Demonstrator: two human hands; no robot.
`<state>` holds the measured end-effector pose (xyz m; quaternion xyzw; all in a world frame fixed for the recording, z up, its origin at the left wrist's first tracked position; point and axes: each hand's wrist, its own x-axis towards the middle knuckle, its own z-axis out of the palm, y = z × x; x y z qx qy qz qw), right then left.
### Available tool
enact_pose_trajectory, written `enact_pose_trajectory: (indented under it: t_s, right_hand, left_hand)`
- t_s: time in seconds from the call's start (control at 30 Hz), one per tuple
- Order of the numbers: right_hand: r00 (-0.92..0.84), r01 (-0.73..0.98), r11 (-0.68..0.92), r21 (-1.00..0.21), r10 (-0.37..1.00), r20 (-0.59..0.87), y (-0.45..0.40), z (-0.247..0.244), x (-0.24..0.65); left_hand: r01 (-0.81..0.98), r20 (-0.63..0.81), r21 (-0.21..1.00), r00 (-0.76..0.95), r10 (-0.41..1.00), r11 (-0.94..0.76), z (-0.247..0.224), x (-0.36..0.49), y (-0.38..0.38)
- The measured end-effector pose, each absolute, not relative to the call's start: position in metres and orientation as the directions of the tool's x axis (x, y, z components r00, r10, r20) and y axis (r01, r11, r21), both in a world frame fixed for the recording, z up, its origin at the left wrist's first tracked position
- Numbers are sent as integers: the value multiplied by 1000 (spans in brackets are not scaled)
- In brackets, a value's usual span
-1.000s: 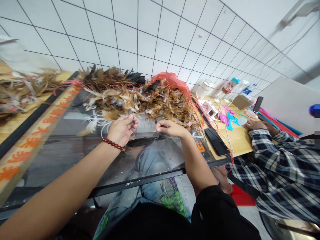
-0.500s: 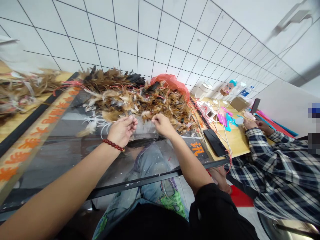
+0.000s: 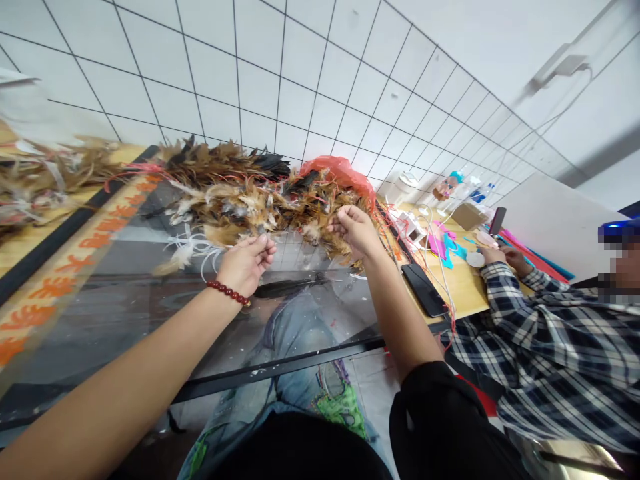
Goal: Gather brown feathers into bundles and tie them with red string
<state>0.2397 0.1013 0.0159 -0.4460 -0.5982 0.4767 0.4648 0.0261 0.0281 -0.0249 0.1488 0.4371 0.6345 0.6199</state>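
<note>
My left hand (image 3: 247, 265), with a red bead bracelet (image 3: 227, 291) at its wrist, hovers over the glass-topped table (image 3: 150, 320). Its thumb and fingers are pinched together; what lies between them is too small to make out. My right hand (image 3: 357, 232) is at the right part of a heap of brown feathers (image 3: 240, 203), fingers curled in and their tips against the heap, so I cannot see what they grip. A long black feather (image 3: 290, 285) lies below my hands. Left of my left hand are white loops of strip (image 3: 200, 243) and a pale feather (image 3: 179, 257).
A red plastic bag (image 3: 343, 172) sits behind the heap. More feathers (image 3: 45, 183) lie at far left. To the right are a black phone (image 3: 424, 290), white and red cords, and a white charger (image 3: 411, 230). A co-worker in a plaid shirt (image 3: 545, 347) handles small items there.
My right hand has moved up and to the right, away from my left hand, onto the feather heap. My left hand has stayed nearly still, pinched. The view has turned slightly right.
</note>
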Motion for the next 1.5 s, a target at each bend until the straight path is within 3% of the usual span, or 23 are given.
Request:
enact_pose_trajectory:
  t_s: [0.07, 0.17, 0.27, 0.33, 0.4, 0.47, 0.53, 0.6, 0.7, 0.87, 1.0, 1.07, 1.2, 1.27, 1.37, 1.43, 1.5]
  right_hand:
    - [-92, 98, 152, -984, 985, 143, 113, 24, 248]
    - [35, 387, 193, -902, 974, 223, 128, 38, 265]
    - [74, 719, 246, -650, 903, 424, 125, 51, 281]
    - [28, 831, 269, -487, 854, 520, 110, 54, 283]
    - [-107, 881, 291, -373, 891, 442, 90, 49, 278]
    - [-263, 910, 305, -282, 948, 176, 73, 35, 267]
    - [-274, 948, 265, -174, 961, -30, 63, 15, 255]
    - [-181, 979, 176, -100, 982, -49, 62, -5, 247]
    - [-130, 975, 125, -184, 991, -16, 70, -23, 244]
    - [-312, 869, 270, -415, 949, -36, 82, -5, 264]
    - [-322, 558, 326, -764, 933, 162, 83, 25, 287]
    - [-299, 406, 273, -872, 942, 156, 82, 32, 294]
    - [-209, 217, 110, -970, 976, 63, 87, 35, 298]
    - [-112, 247, 81, -966, 992, 55, 95, 35, 300]
    - [61, 576, 109, -810, 983, 176, 105, 38, 307]
    - [88, 844, 115, -524, 934, 346, 104, 40, 307]
    - [-7, 966, 117, -229, 901, 433, 94, 39, 300]
  left_hand:
    - [-655, -354, 740, -190, 916, 150, -25, 26, 28]
    - [-656, -356, 740, -193, 914, 149, -25, 26, 28]
    - [-662, -355, 735, -187, 916, 149, -25, 26, 29]
    - [-668, -357, 729, -188, 915, 147, -26, 26, 30]
    - [-672, -360, 726, -190, 913, 146, -27, 27, 31]
    - [-671, -360, 727, -194, 913, 144, -28, 27, 31]
    - [-671, -362, 727, -196, 911, 144, -28, 27, 32]
    - [-672, -362, 727, -198, 911, 143, -29, 26, 32]
    - [-667, -356, 731, -190, 915, 146, -30, 25, 33]
    - [-671, -366, 725, -183, 913, 156, -31, 23, 34]
    - [-680, -369, 716, -175, 913, 159, -30, 24, 33]
    - [-679, -369, 716, -175, 913, 159, -29, 25, 33]
    - [-671, -372, 723, -179, 911, 164, -30, 24, 33]
    - [-664, -371, 729, -175, 912, 169, -30, 24, 34]
    - [-658, -375, 732, -174, 910, 176, -28, 24, 34]
    - [-660, -384, 730, -180, 905, 179, -27, 24, 33]
    - [-664, -392, 726, -182, 902, 181, -26, 25, 33]
